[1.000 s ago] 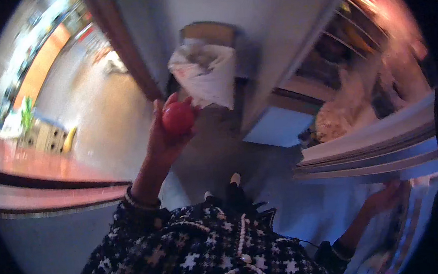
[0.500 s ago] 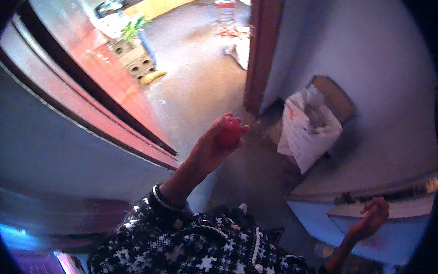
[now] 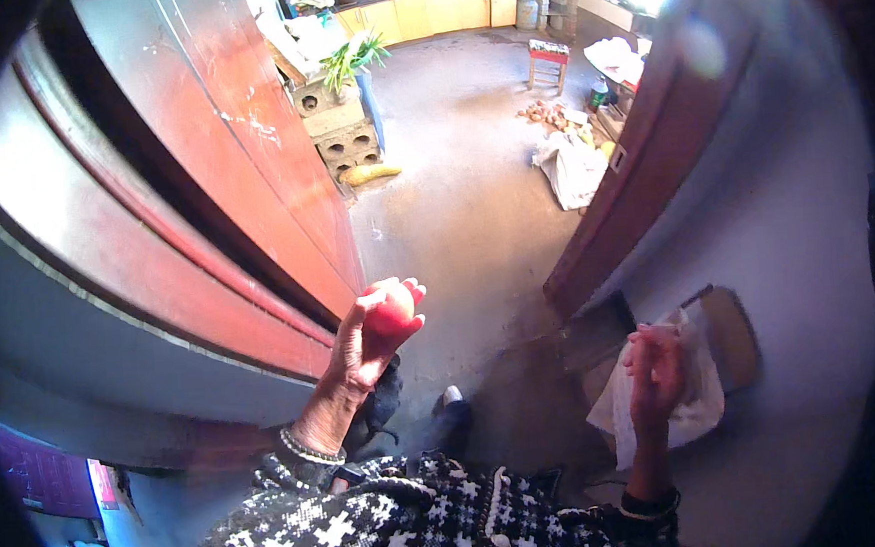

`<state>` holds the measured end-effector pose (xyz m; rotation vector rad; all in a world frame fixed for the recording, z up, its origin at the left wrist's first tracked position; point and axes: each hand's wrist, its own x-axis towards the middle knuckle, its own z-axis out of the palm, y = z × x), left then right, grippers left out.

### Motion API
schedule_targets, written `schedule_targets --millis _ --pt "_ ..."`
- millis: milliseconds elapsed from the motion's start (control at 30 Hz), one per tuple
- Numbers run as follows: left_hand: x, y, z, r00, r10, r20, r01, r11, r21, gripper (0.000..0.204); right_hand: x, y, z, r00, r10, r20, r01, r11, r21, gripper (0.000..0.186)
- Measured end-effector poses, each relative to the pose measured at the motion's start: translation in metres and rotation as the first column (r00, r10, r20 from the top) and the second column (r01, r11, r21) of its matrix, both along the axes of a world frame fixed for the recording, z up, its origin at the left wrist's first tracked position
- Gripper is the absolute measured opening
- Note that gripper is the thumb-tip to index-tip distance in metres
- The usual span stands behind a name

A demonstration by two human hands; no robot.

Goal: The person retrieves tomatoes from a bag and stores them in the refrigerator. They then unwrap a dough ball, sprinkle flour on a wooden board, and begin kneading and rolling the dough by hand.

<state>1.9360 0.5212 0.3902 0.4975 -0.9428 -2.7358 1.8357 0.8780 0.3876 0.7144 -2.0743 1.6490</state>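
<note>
My left hand is raised in front of me and closed around a round red fruit, which looks like a tomato. It hovers beside a red door on my left. My right hand is lower on the right, fingers loosely curled, above a white plastic bag that sits by a blue wall. Whether that hand holds something small I cannot tell. My sleeves are black and white patterned knit.
A doorway between the red door and a brown door frame opens onto a grey concrete floor. Beyond lie concrete blocks with a green plant, a white sack, a small red stool and yellow cabinets.
The view has swung toward the doorway. My left hand still holds the red fruit. My right hand has risen from low near the wall to above the white bag.
</note>
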Motion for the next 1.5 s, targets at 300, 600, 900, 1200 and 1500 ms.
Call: schedule_targets --millis 300,600,900,1200,1500 --pt "-0.13 -0.057 0.021 0.994 0.07 0.089 -0.071 0.997 0.011 0.055 -0.174 -0.1 0.039 0.974 0.208 0.088 -0.205 0.978 -0.039 0.012" --pt "-0.343 -0.179 -0.002 0.987 0.036 0.154 -0.028 0.998 -0.058 0.059 -0.391 -0.256 0.032 0.933 0.296 0.206 -0.306 0.952 0.017 0.011" --pt "-0.536 -0.248 0.018 0.998 -0.005 0.067 0.019 0.976 -0.218 0.06 -0.598 -0.361 0.032 0.748 0.448 0.49 -0.441 0.887 -0.138 0.013" --pt "-0.696 -0.334 0.004 0.996 0.072 0.045 -0.061 0.975 -0.213 0.054 -0.738 -0.489 0.016 0.405 0.693 0.596 -0.749 0.625 -0.219 0.027" --pt "-0.899 -0.412 -0.003 0.998 -0.054 -0.017 0.02 0.625 -0.78 0.041 -0.896 -0.618 -0.004 0.448 0.671 0.591 -0.729 0.657 -0.194 0.068"
